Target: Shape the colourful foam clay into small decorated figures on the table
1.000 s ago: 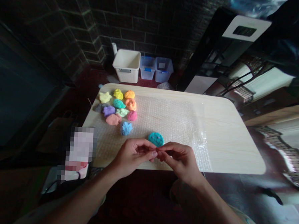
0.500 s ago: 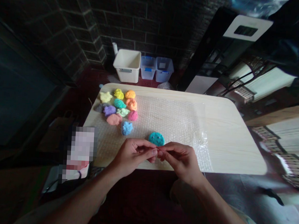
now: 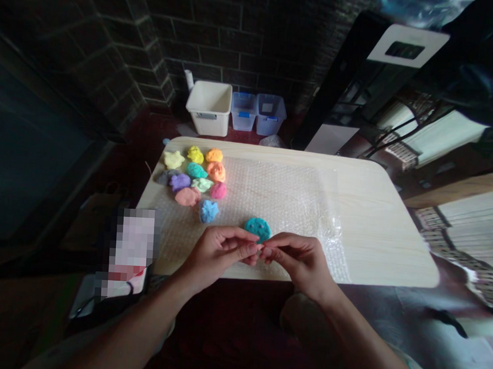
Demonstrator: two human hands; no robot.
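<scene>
My left hand (image 3: 222,250) is closed in a pinch near the front edge of the table. Facing it, my right hand (image 3: 298,257) pinches too, the fingertips of both almost meeting. Between them shows a tiny pinkish-orange bit of modelling clay (image 3: 260,247), mostly covered by fingers. Just beyond the fingertips lies a flat round teal clay disc (image 3: 257,228) with small dark dots on it; my fingers hide its near edge. A blue clay lump (image 3: 209,210) sits to the left of it on the bubble wrap (image 3: 279,192).
Several clay lumps in other colours, among them a purple one (image 3: 180,182) and a pink one (image 3: 218,190), cluster at the table's back left. Bubble wrap covers the middle of the pale wooden table (image 3: 376,224). Past the far edge stand a white bin (image 3: 209,108) and two clear boxes.
My fingertips have drawn slightly apart, and the small pinkish-orange bit between them shows more now. The teal disc and the clay lumps have stayed in place.
</scene>
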